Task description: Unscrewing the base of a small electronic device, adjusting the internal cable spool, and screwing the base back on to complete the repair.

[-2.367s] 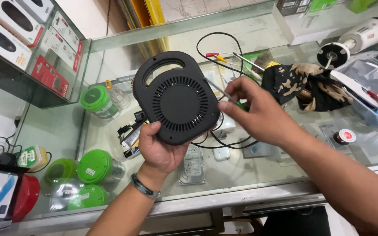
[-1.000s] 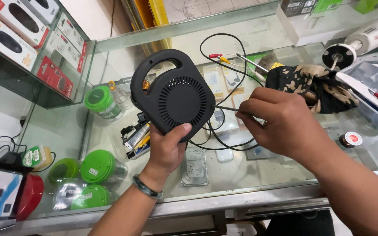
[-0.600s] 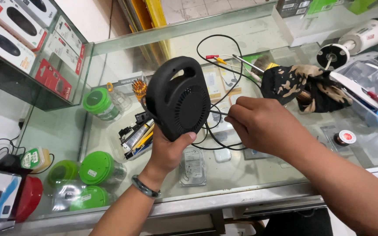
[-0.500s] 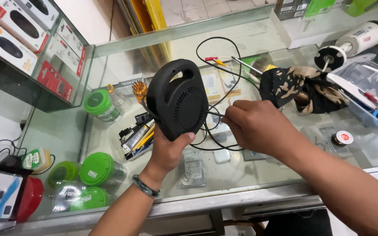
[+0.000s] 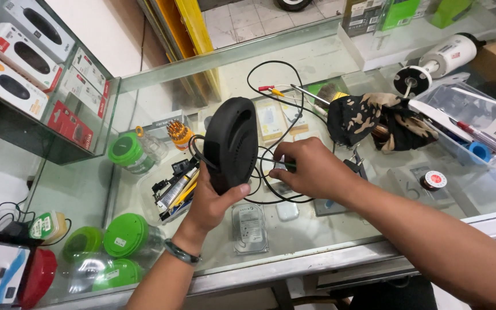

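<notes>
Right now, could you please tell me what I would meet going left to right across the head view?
Red case → green lid → left hand → right hand → patterned cloth → white camera.

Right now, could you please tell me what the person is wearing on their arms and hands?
Both forearms are bare, with no sleeves in view. The left hand has a dark band around its wrist, a bracelet or watch strap. The right hand wears no glove, and no ring is visible.
</notes>
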